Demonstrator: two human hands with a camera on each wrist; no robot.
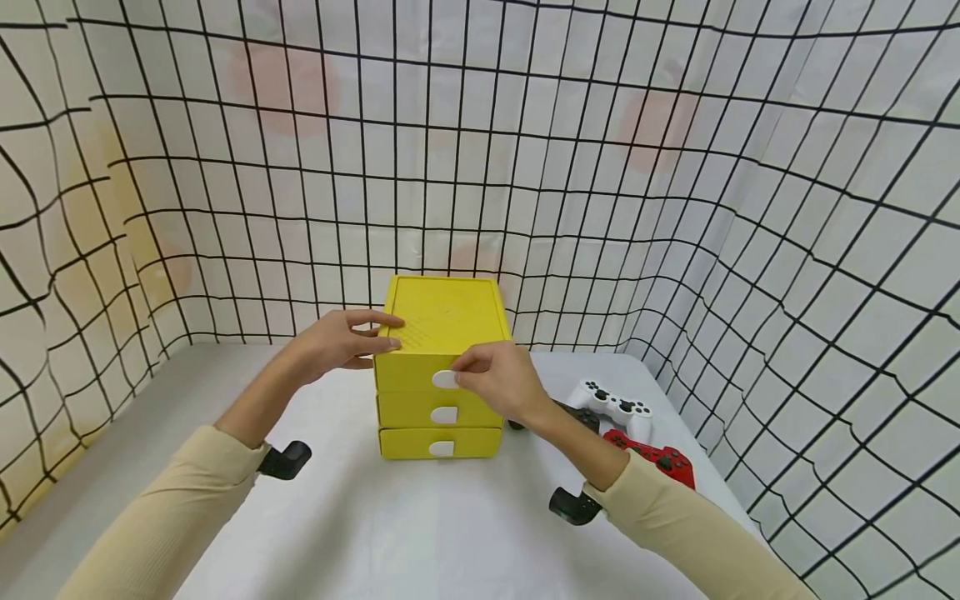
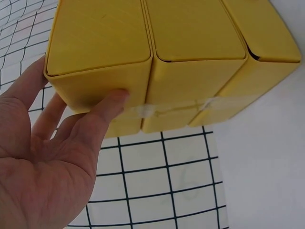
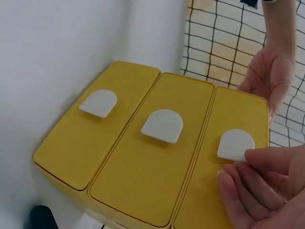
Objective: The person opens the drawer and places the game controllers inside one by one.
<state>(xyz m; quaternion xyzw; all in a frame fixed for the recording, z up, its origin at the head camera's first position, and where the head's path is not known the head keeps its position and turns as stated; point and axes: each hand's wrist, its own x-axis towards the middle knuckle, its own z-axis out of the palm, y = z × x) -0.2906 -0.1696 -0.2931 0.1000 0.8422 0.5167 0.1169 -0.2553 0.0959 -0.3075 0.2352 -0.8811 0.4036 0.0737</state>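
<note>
**Yellow drawer unit (image 1: pixel 431 362), held at the top tab (image 1: pixel 444 379) and steadied at one corner**

From the head view, the drawer unit stands upright in the middle of the white table (image 1: pixel 450 525), three fronts facing the person. The right hand (image 1: pixel 504 379) pinches the top tab; the left hand (image 1: pixel 341 337) rests at the upper left edge with fingers extended, steadying and not grasping. Beside the unit on the right lie a white controller (image 1: pixel 615 406), a red controller (image 1: pixel 667 461) and a dark controller (image 1: pixel 577 417), the last partly hidden by the arm. A black wire grid (image 1: pixel 427 127) and pale sheeting enclose the table on its far side and both flanks.

From the left wrist, the walls look like stiff, thin plastic, probably light enough to slide if unbraced. Clear tape (image 2: pixel 176 109) crosses the side, and a dark gap shows at the corner of the lowest front. The side wall beneath the fingers seems a sound place to brace.

From the right wrist, thumb and fingers meet at the edge of the small, smooth tab, which may prove slippery; a pinch across its opposite edges should hold better. The lower tabs are untouched.
</note>
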